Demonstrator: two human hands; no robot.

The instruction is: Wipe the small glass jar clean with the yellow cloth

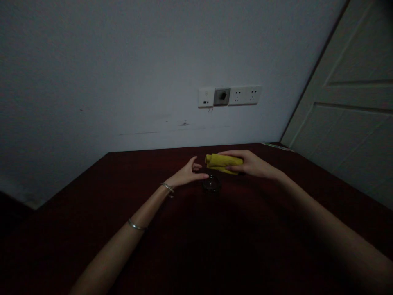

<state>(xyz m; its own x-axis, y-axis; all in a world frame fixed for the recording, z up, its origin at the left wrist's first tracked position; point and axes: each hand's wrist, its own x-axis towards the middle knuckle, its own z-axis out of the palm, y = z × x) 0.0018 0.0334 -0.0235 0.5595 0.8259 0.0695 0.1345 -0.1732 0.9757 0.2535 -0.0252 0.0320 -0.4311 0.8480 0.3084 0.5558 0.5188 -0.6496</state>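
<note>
A folded yellow cloth [223, 161] is gripped at its right end by my right hand [253, 163], thumb below and fingers over the top. The cloth is held above the dark red table. My left hand [188, 173] is open just left of the cloth, its thumb and fingers apart with nothing between them. Below the two hands, a small round clear glass dish [211, 184] rests on the table; its details are dim. My left thumb tip is close to the dish's rim, and I cannot tell whether they touch.
The dark red tabletop [147, 246] runs back to a pale wall [123, 82]. White sockets with a grey plate [222, 96] are set in the wall. A panelled door [346, 114] stands at the right. A thin flat strip [278, 146] lies near the back right corner.
</note>
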